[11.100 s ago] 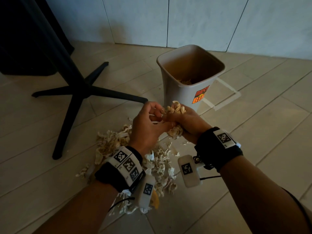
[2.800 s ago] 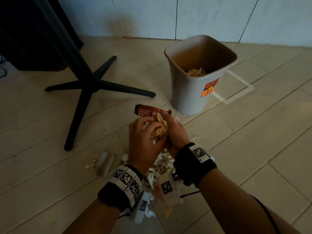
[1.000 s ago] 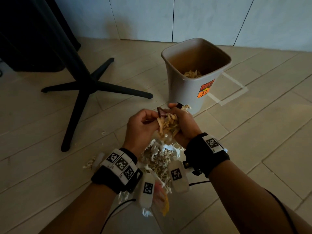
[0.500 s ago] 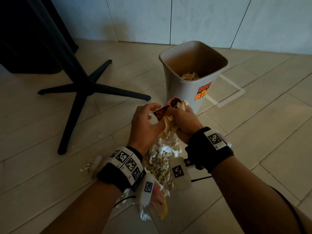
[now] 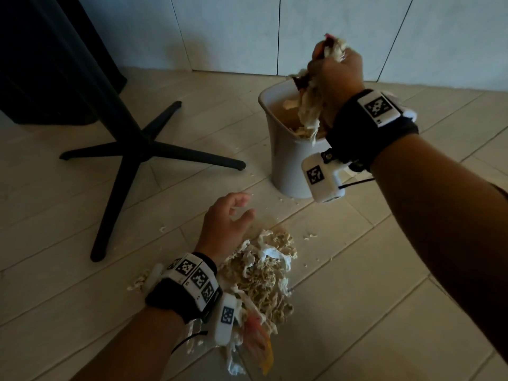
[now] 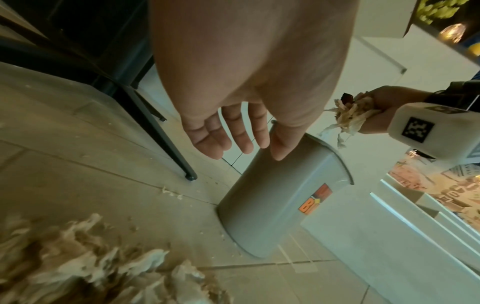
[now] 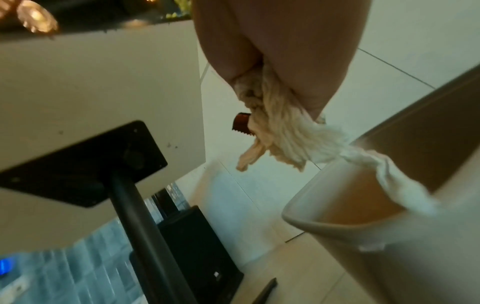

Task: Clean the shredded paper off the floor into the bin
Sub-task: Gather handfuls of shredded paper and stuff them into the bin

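My right hand [image 5: 334, 70] is raised over the grey bin [image 5: 286, 163] and grips a bunch of shredded paper [image 5: 309, 105] with a brown wrapper [image 7: 242, 125] caught in it. Strands hang down to the bin's rim [image 7: 301, 220]. The bin [image 6: 275, 197] holds some shreds inside. My left hand [image 5: 229, 215] hovers low over the floor with its fingers [image 6: 233, 131] loosely spread and empty. A pile of shredded paper [image 5: 261, 273] lies on the floor beside my left wrist. The left wrist view shows the pile [image 6: 85, 265] blurred at the bottom.
A black table base [image 5: 129, 149] with four legs stands left of the bin. A dark cabinet [image 5: 41, 64] is at far left, the white wall [image 5: 275, 31] behind. Small paper scraps [image 5: 162, 229] dot the tiles. A yellow and orange wrapper [image 5: 261, 345] lies in the pile.
My right hand has lifted its bunch of shreds and the wrapper from between both hands up over the bin. My left hand let go and stayed low, now empty.
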`<move>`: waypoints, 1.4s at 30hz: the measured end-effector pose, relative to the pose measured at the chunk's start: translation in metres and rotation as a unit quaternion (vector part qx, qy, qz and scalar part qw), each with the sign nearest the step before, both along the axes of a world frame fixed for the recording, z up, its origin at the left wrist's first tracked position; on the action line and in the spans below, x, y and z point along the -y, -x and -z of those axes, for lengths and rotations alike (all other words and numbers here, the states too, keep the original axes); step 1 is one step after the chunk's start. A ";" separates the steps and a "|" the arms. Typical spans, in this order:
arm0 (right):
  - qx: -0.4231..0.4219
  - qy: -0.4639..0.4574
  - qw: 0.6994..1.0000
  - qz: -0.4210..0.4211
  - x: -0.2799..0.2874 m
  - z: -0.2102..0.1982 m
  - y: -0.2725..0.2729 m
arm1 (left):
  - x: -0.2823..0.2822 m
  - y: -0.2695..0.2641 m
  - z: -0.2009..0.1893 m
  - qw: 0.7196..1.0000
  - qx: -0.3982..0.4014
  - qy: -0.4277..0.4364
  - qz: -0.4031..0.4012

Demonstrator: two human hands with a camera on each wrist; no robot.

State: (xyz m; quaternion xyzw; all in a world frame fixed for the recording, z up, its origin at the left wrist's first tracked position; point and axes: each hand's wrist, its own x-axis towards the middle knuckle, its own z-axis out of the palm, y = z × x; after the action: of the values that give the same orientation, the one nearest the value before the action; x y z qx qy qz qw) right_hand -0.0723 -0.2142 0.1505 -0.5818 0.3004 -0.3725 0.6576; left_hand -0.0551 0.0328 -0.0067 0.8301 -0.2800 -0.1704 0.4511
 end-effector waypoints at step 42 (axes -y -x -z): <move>-0.126 0.594 0.794 -0.021 -0.057 0.140 0.065 | 0.056 -0.063 0.120 0.924 0.078 -0.298 0.228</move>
State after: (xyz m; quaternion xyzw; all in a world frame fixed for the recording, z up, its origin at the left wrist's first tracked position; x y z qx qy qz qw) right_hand -0.1373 -0.1571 0.0104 -0.9059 0.0878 -0.3874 0.1471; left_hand 0.0078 -0.0234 -0.1266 0.8507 -0.4319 -0.2791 0.1092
